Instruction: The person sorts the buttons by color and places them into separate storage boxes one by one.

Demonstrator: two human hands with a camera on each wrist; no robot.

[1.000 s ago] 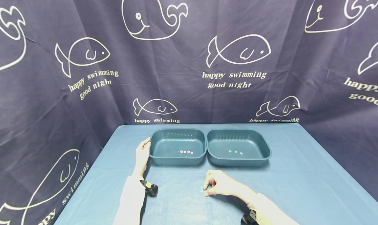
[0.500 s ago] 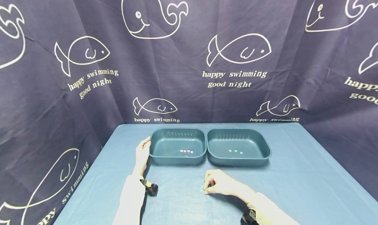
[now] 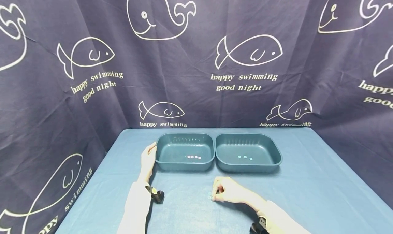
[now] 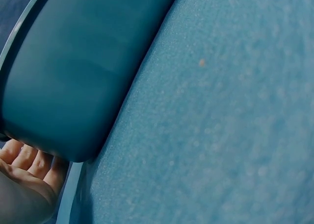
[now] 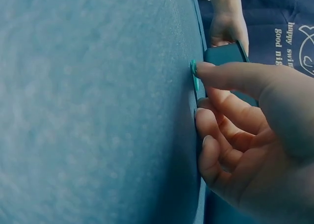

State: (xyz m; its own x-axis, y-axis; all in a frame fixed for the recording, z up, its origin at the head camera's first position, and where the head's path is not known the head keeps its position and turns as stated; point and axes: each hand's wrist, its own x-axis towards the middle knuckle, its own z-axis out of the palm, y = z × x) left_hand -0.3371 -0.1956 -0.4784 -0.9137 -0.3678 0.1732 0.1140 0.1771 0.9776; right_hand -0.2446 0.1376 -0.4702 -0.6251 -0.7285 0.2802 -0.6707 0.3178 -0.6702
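Observation:
My left hand (image 3: 148,158) rests at the left end of the left teal bin (image 3: 185,166). In the left wrist view, its fingers (image 4: 40,163) lie along the bin's outer wall. My right hand (image 3: 228,189) is down on the table in front of the bins, fingers curled. In the right wrist view, its thumb touches a small green button (image 5: 193,66); the index fingertip stands a short gap away. Another green button (image 5: 197,84) lies beside it. Whether the fingers pinch a button is unclear. Several pink buttons (image 3: 192,157) lie in the left bin.
A second teal bin (image 3: 248,167) stands right against the first, with three green buttons (image 3: 245,157) inside. Blue cloth covers the table (image 3: 181,206). Dark curtains (image 3: 196,90) printed with fish surround the back and sides.
My right fingertips have shifted slightly over the buttons, drawing closer together, and the buttons beside them show more clearly. My left hand and both bins have stayed in place.

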